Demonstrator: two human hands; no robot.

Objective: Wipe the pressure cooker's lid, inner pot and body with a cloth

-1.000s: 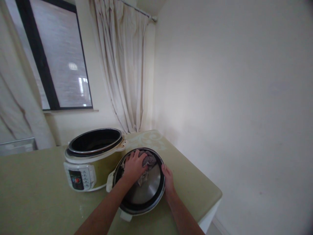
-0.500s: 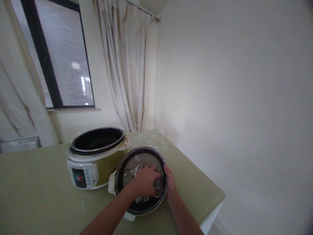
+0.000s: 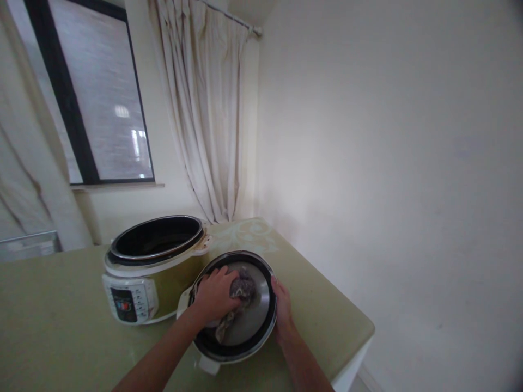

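A pressure cooker lid (image 3: 259,324) is tipped up on the table with its metal inner face and black sealing ring toward me. My right hand (image 3: 283,310) grips the lid's right rim, fingers behind it. Over the left part of the inner face, my left hand (image 3: 216,294) presses a bunched grey patterned cloth (image 3: 244,287) against the metal. The cloth partly hides the fittings there. Just left of the lid stands the cooker body (image 3: 174,288), uncovered, with its dark inner pot showing and a control panel on its front.
The pale green table (image 3: 57,305) ends at a right-hand edge close to the plain wall (image 3: 388,163). Behind it hang curtains (image 3: 200,109) beside a dark-framed window (image 3: 98,92).
My left hand has slid the cloth leftward across the lid's inner face, uncovering its right side. My right hand keeps its hold on the rim. The view has shifted slightly.
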